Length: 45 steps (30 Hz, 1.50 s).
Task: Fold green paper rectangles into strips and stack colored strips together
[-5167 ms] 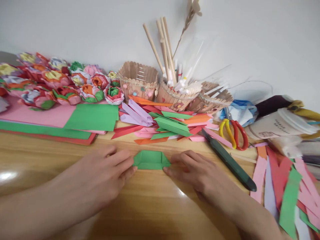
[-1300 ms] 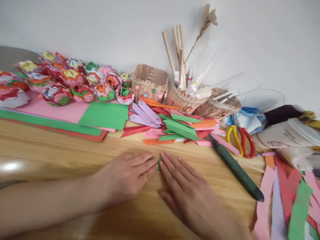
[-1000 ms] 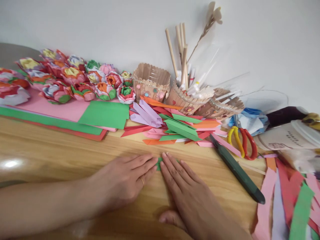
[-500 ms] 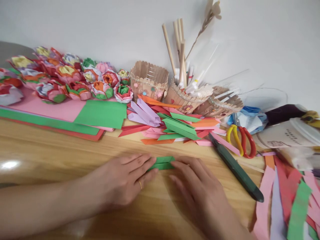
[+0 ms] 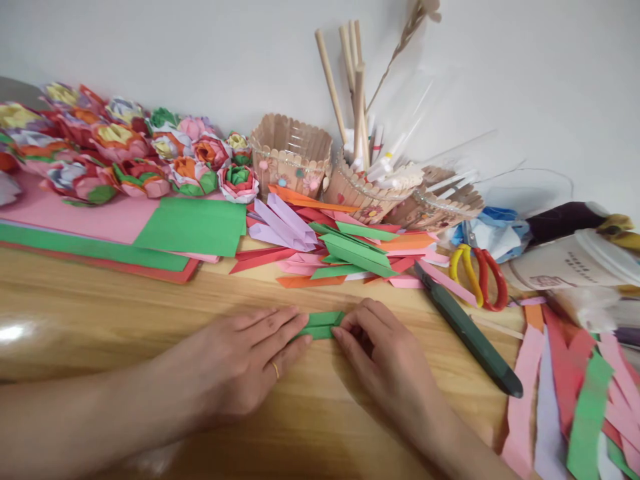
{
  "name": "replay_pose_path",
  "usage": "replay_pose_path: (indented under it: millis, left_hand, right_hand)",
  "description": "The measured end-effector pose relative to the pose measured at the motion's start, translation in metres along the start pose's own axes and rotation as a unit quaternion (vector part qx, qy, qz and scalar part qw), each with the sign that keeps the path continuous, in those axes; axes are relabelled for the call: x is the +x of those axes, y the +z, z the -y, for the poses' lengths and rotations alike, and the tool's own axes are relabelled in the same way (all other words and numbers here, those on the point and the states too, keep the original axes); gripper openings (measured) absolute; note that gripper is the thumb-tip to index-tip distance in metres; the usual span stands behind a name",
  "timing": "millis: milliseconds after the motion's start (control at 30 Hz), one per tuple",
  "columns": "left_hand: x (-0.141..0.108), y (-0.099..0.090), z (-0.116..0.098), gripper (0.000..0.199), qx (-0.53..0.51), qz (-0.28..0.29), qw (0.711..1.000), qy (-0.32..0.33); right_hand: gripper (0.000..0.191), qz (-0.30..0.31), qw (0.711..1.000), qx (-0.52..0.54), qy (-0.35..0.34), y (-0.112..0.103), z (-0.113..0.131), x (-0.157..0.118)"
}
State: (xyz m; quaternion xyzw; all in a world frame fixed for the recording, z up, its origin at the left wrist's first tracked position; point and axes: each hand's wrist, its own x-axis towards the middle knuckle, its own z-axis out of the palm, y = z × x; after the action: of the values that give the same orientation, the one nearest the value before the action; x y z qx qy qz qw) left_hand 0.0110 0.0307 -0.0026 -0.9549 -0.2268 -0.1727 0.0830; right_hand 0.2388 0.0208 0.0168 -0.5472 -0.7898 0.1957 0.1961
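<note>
Folded green paper (image 5: 324, 325) is laid, long axis left-to-right — left end covered by the left hand (image 5: 250, 357), its grip unclear — right end pinched by the right hand (image 5: 387, 357).

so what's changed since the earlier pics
The green paper, more open at first, is now narrower, folded in lengthwise. The right hand, flat over it a second ago, now pinches its right end. The left hand lies flat over the left end. Cutter, scissors and flowers stayed put.
</note>
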Motion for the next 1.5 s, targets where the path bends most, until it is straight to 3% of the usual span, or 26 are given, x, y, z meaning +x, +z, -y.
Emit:
replay_pose_path:
  millis: [300,567,767,900,1000,1067,1167,1333,1500]
  left_hand:
    - [0.006,-0.003,0.001,0.053,-0.001,-0.036,0.999,-0.012]
    - [0.007,-0.007,0.003,0.056,0.021,-0.017,0.999,0.019]
    - [0.003,-0.006,0.004,0.045,0.006,0.011,1.0,0.015]
    - [0.0,0.0,0.004,0.038,-0.002,0.01,1.0,0.013]
    - [0.0,0.004,0.003,0.034,-0.002,0.019,1.0,0.012]
    - [0.001,0.004,0.002,0.033,-0.005,0.016,1.0,0.014]
    - [0.003,-0.002,0.0,0.033,-0.001,0.012,1.0,0.005]
    - [0.004,-0.013,-0.004,0.039,0.021,0.0,1.0,-0.022]
    - [0.006,-0.012,-0.003,0.039,0.039,-0.015,0.999,-0.018]
  right_hand:
    - [0.013,-0.008,0.998,-0.059,-0.02,0.0,0.001,0.001]
    - [0.013,0.002,0.991,-0.126,-0.038,0.0,0.002,0.001]
    - [0.018,-0.01,0.987,-0.155,-0.033,-0.003,-0.003,-0.002]
    - [0.019,-0.056,0.98,-0.142,-0.127,-0.006,0.002,-0.006]
    - [0.046,0.017,0.957,-0.186,-0.223,-0.003,0.012,-0.009]
    - [0.07,0.074,0.939,-0.23,-0.244,0.0,0.015,-0.01]
    - [0.09,0.095,0.926,-0.268,-0.249,0.001,0.014,-0.012]
    - [0.099,0.1,0.918,-0.288,-0.253,-0.008,0.0,-0.018]
    - [0.096,0.092,0.918,-0.301,-0.242,-0.014,-0.009,-0.02]
